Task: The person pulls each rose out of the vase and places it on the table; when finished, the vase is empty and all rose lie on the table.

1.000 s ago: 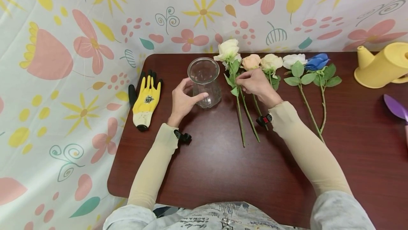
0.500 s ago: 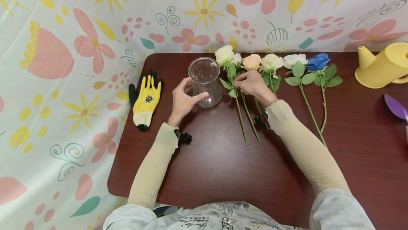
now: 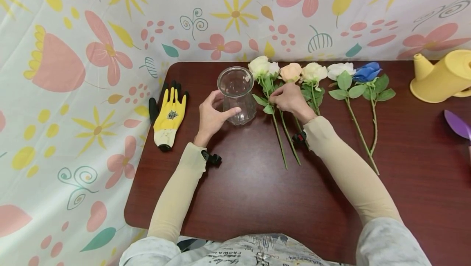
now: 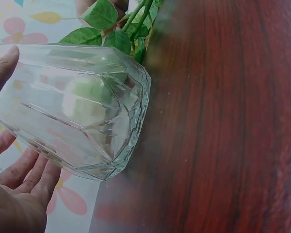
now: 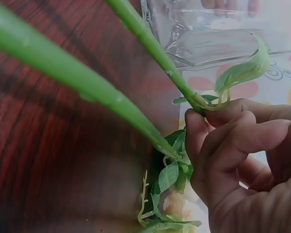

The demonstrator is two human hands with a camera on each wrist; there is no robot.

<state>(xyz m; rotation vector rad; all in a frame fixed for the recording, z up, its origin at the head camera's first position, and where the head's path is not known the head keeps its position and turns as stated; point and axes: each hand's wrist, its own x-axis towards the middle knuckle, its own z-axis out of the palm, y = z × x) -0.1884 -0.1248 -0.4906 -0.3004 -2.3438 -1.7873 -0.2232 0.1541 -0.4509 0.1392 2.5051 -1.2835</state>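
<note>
My left hand point(image 3: 211, 116) holds the clear glass vase point(image 3: 243, 110), thumb on its near side and fingers round the far left side. In the left wrist view the faceted wall of the vase point(image 4: 82, 107) shows between thumb and fingers. To the right, my right hand point(image 3: 290, 98) pinches the leafy stem of a white rose point(image 3: 259, 66) between thumb and fingertips. The right wrist view shows this green stem point(image 5: 155, 53) running into the pinch, with a leaf point(image 5: 245, 70) beside it. A second stem point(image 5: 82, 80) passes below the fingers.
Right of the vase lie a peach rose point(image 3: 290, 71), a cream rose point(image 3: 314, 71), a white rose point(image 3: 339, 70) and a blue rose point(image 3: 366, 71). A yellow glove point(image 3: 170, 112) is at left. A yellow watering can point(image 3: 441, 77) and purple scoop point(image 3: 455, 123) are far right.
My right hand has shifted slightly left and toward me, and the white rose's bloom has come down with it. The left hand and the vase stay put.
</note>
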